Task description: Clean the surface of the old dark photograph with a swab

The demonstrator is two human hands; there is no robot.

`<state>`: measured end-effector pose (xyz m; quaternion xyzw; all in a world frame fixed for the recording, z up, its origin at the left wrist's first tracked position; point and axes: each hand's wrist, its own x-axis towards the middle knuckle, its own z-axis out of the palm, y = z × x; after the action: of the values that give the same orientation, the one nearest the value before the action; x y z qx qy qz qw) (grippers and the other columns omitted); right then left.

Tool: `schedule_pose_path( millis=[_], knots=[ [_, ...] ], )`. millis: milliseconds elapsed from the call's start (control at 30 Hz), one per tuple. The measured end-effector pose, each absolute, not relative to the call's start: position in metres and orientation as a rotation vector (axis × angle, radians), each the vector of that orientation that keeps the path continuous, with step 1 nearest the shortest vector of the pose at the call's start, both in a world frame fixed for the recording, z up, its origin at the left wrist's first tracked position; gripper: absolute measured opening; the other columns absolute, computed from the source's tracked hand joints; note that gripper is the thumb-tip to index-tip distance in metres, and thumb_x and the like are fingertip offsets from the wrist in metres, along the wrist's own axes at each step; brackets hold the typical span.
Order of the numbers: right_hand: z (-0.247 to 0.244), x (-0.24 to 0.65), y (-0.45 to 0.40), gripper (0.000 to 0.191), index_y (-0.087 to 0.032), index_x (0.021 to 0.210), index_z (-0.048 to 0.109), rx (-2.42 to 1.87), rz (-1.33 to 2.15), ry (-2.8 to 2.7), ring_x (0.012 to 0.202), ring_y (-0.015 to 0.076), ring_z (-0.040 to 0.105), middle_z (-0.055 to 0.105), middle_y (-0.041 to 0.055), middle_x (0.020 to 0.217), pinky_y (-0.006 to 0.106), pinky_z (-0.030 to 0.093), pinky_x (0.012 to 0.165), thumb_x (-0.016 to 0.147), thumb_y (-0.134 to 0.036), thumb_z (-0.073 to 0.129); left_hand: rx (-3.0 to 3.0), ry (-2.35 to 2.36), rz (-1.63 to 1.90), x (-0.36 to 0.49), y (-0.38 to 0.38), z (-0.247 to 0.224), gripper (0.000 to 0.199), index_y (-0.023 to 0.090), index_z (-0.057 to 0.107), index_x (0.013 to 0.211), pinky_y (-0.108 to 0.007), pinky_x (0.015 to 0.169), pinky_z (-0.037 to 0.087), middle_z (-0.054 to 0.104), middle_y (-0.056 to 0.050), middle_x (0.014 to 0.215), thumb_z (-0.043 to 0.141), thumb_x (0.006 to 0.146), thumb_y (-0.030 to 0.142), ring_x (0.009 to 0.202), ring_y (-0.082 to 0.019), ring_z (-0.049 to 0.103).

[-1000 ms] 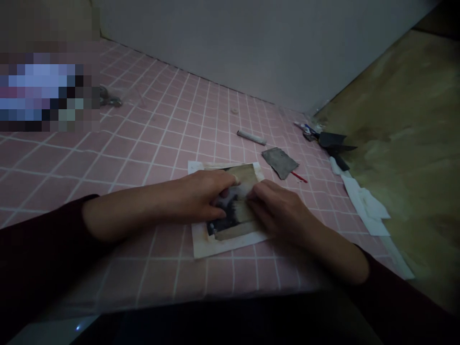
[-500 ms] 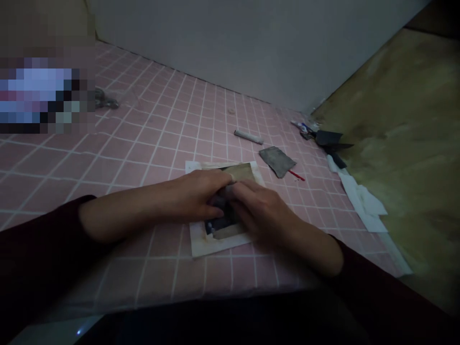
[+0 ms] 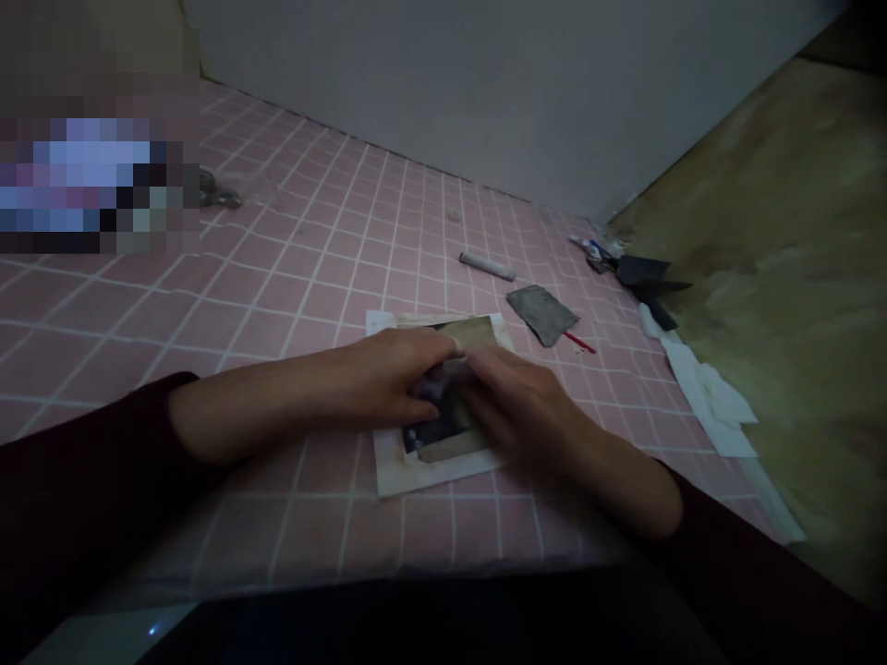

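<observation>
On the pink checked tablecloth lies a picture with a wide white border and a dark printed middle, partly hidden under both hands. My left hand rests over its left side, fingers curled and thumb bent below them. My right hand, blurred, is above the right side with its fingertips pinched, close to the left fingertips. A small pale bit shows where the fingertips meet, too dim to name. What lies inside the fingers is hidden.
Past the picture lie a grey roll and a grey cloth-like piece with a thin red stick. Dark-bladed tools and white paper line the right edge, beside a tan wall panel. A pixelated area covers the far left.
My right hand has shifted slightly right, a little away from the left fingertips. The whole view has slid slightly. The picture stays on the cloth.
</observation>
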<state>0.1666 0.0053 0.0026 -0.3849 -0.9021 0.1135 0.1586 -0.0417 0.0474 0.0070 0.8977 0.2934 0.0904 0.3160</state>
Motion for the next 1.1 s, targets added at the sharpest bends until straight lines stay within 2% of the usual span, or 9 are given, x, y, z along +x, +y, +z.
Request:
schedule_pose_path(
  millis=[133, 300, 467, 667, 867, 1100],
  knots=[
    [0.002, 0.175, 0.005, 0.01, -0.02, 0.084, 0.046, -1.187, 0.244, -2.583, 0.069, 0.0147, 0.05, 0.053, 0.0013, 0.078, 0.027, 0.039, 0.062, 0.089, -0.011, 0.049, 2.364, 0.772, 0.203, -0.041, 0.048, 0.009, 0.018, 0.017, 0.049, 0.083, -0.024, 0.06, 0.033, 0.053, 0.003, 0.077, 0.064, 0.073, 0.017, 0.064, -0.011, 0.048],
    [0.003, 0.166, 0.006, 0.008, -0.018, 0.089, 0.047, -1.085, 0.283, -2.628, 0.075, 0.0176, 0.053, 0.057, 0.0054, 0.084, 0.029, 0.042, 0.066, 0.09, -0.011, 0.043, 2.357, 0.798, 0.237, -0.041, 0.049, 0.006, 0.019, 0.017, 0.051, 0.086, -0.025, 0.063, 0.035, 0.056, 0.0, 0.082, 0.065, 0.073, 0.02, 0.07, -0.013, 0.052],
    [0.005, 0.177, 0.004, 0.011, -0.019, 0.084, 0.046, -1.22, 0.238, -2.587, 0.069, 0.0143, 0.05, 0.053, 0.0018, 0.079, 0.026, 0.04, 0.062, 0.088, -0.01, 0.048, 2.36, 0.775, 0.198, -0.041, 0.048, 0.009, 0.02, 0.018, 0.05, 0.085, -0.024, 0.06, 0.034, 0.054, 0.003, 0.076, 0.065, 0.073, 0.018, 0.064, -0.011, 0.049],
    [0.003, 0.167, 0.007, 0.01, -0.018, 0.088, 0.047, -1.098, 0.24, -2.626, 0.073, 0.0169, 0.052, 0.055, 0.005, 0.083, 0.028, 0.042, 0.065, 0.087, -0.009, 0.044, 2.36, 0.799, 0.241, -0.041, 0.049, 0.007, 0.02, 0.018, 0.05, 0.084, -0.024, 0.061, 0.035, 0.054, 0.002, 0.079, 0.066, 0.073, 0.019, 0.067, -0.012, 0.051],
    [0.005, 0.176, 0.004, 0.011, -0.019, 0.083, 0.045, -1.203, 0.223, -2.596, 0.067, 0.0144, 0.049, 0.052, 0.0017, 0.077, 0.026, 0.04, 0.061, 0.089, -0.01, 0.046, 2.365, 0.761, 0.213, -0.041, 0.049, 0.008, 0.02, 0.018, 0.047, 0.081, -0.023, 0.058, 0.033, 0.052, 0.004, 0.074, 0.065, 0.073, 0.019, 0.062, -0.011, 0.048],
    [0.004, 0.169, 0.007, 0.009, -0.019, 0.089, 0.047, -1.116, 0.295, -2.626, 0.075, 0.017, 0.053, 0.057, 0.0052, 0.085, 0.029, 0.043, 0.066, 0.09, -0.011, 0.043, 2.362, 0.782, 0.222, -0.041, 0.049, 0.008, 0.018, 0.018, 0.048, 0.082, -0.024, 0.06, 0.035, 0.053, 0.002, 0.077, 0.063, 0.074, 0.021, 0.066, -0.012, 0.05]
  ],
)
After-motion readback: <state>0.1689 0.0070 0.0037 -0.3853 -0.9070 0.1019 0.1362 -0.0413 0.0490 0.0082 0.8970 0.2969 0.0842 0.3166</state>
